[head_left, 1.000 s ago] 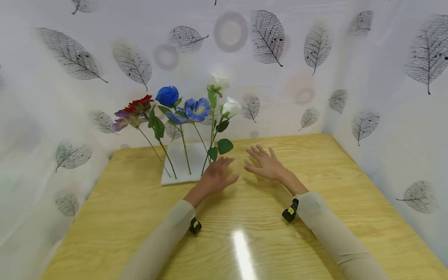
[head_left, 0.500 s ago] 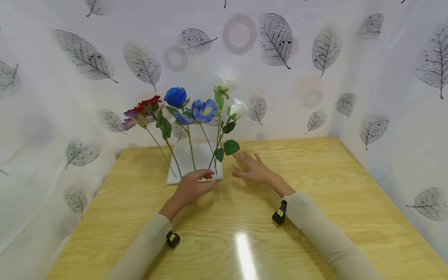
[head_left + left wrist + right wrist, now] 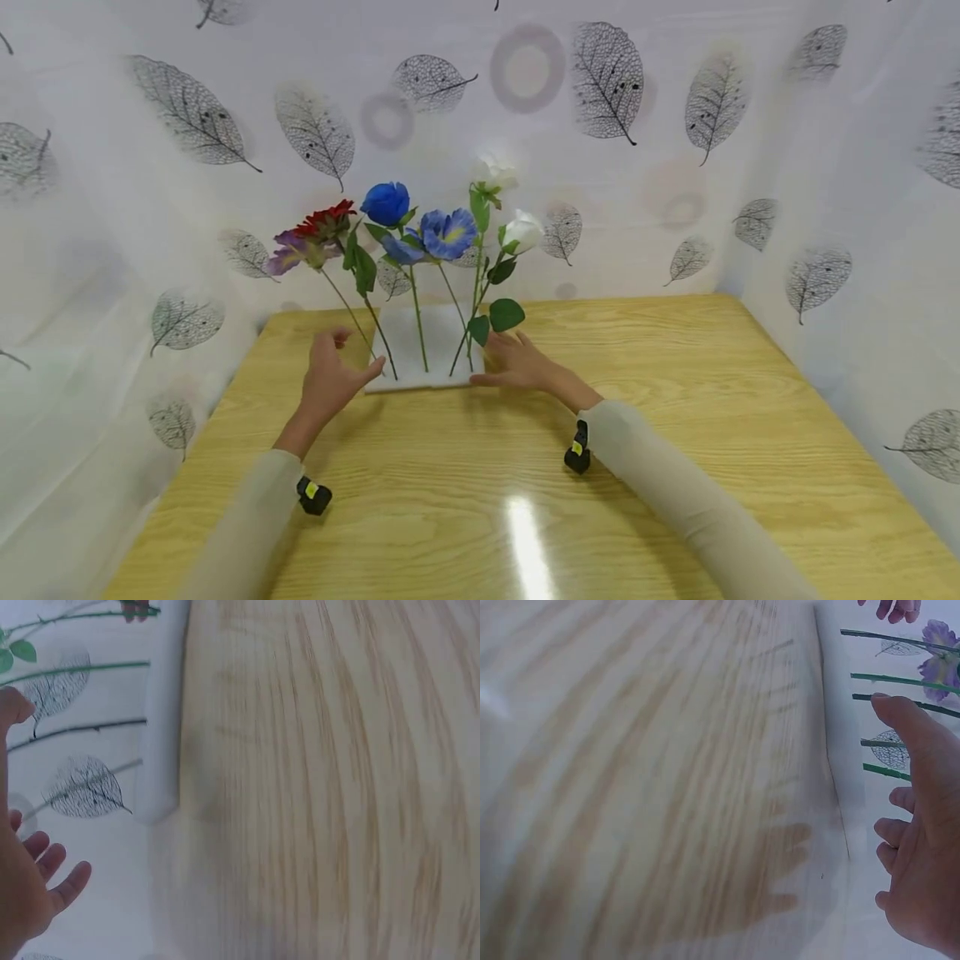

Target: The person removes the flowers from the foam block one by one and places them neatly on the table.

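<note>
A white foam board (image 3: 441, 354) lies at the back of the table with several artificial flowers stuck upright in it. A red flower (image 3: 326, 222) and a purple iris (image 3: 294, 252) lean left, a blue rose (image 3: 386, 204) and blue iris (image 3: 448, 234) stand mid-board, and white roses (image 3: 523, 231) rise at the right. My left hand (image 3: 330, 379) is beside the board's left end, thumb and fingers spread apart, the thumb overlapping the front left corner in the head view. At the right end, my right hand (image 3: 517, 364) has fingers extended and thumb along the front corner. Neither palm holds anything.
The wood-grain table (image 3: 465, 467) stretches in front and to the right. A pale curtain (image 3: 615, 183) printed with dark leaves encloses the back and both sides. Black wrist cameras (image 3: 577, 450) sit at both cuffs.
My left hand has moved left, from in front of the white rose stems to the board's left end. My right hand has come in leftward to the board's right end. The view has shifted slightly.
</note>
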Action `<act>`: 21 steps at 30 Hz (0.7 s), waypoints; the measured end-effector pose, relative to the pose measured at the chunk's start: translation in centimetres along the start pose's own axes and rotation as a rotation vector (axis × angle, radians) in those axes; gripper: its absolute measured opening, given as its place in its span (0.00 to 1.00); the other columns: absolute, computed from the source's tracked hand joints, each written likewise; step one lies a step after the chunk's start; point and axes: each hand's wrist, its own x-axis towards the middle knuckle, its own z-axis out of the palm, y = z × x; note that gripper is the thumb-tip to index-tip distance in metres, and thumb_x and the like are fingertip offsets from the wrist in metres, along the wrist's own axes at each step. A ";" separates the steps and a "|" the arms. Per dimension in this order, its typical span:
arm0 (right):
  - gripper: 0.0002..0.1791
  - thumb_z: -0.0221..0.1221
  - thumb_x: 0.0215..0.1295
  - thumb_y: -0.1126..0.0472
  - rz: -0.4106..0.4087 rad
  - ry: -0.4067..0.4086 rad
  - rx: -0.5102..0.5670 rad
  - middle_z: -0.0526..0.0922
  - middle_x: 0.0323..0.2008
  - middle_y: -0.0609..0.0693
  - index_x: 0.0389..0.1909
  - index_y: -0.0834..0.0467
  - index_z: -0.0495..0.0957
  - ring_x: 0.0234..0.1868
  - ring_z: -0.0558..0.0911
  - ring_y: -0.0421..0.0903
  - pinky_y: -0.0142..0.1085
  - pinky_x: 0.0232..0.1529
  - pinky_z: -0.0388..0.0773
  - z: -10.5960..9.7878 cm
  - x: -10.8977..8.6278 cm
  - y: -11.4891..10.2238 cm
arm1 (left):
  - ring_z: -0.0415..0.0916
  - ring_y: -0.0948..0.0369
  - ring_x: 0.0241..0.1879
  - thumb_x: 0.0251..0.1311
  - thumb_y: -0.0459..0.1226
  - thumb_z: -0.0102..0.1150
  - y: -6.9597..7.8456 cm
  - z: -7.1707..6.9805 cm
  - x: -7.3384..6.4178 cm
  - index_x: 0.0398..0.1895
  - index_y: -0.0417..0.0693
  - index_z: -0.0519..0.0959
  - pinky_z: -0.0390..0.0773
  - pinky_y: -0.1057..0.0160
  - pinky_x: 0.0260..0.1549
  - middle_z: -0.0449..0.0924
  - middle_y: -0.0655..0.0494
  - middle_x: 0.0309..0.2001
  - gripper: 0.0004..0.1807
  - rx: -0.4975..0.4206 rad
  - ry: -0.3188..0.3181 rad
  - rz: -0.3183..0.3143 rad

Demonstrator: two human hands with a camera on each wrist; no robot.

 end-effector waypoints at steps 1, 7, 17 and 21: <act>0.52 0.55 0.70 0.33 -0.001 -0.003 -0.014 0.48 0.82 0.54 0.83 0.53 0.43 0.82 0.50 0.56 0.65 0.80 0.37 0.0 0.2 -0.1 | 0.63 0.38 0.63 0.58 0.51 0.72 -0.4 -0.2 0.1 0.72 0.37 0.59 0.73 0.38 0.56 0.62 0.33 0.65 0.47 -0.003 -0.032 -0.021; 0.54 0.58 0.69 0.34 0.013 -0.024 -0.023 0.47 0.81 0.59 0.82 0.58 0.43 0.82 0.49 0.57 0.65 0.80 0.40 -0.1 1.0 -0.7 | 0.51 0.34 0.75 0.53 0.56 0.76 -2.4 -0.7 1.1 0.83 0.43 0.37 0.65 0.31 0.68 0.45 0.30 0.78 0.68 -0.017 -0.306 -0.108; 0.59 0.64 0.65 0.37 -0.014 -0.008 0.026 0.45 0.81 0.62 0.83 0.59 0.41 0.82 0.51 0.59 0.63 0.79 0.47 0.0 1.8 -0.5 | 0.56 0.33 0.74 0.53 0.47 0.79 -3.2 -0.1 2.1 0.81 0.34 0.44 0.59 0.37 0.74 0.57 0.29 0.76 0.64 -0.050 -0.492 -0.113; 0.59 0.65 0.65 0.37 -0.014 -0.022 0.057 0.44 0.82 0.61 0.83 0.58 0.41 0.81 0.53 0.59 0.57 0.81 0.51 0.1 1.9 -0.3 | 0.57 0.34 0.74 0.54 0.45 0.78 -3.3 0.0 2.2 0.81 0.34 0.48 0.60 0.39 0.75 0.56 0.30 0.76 0.61 -0.062 -0.502 -0.097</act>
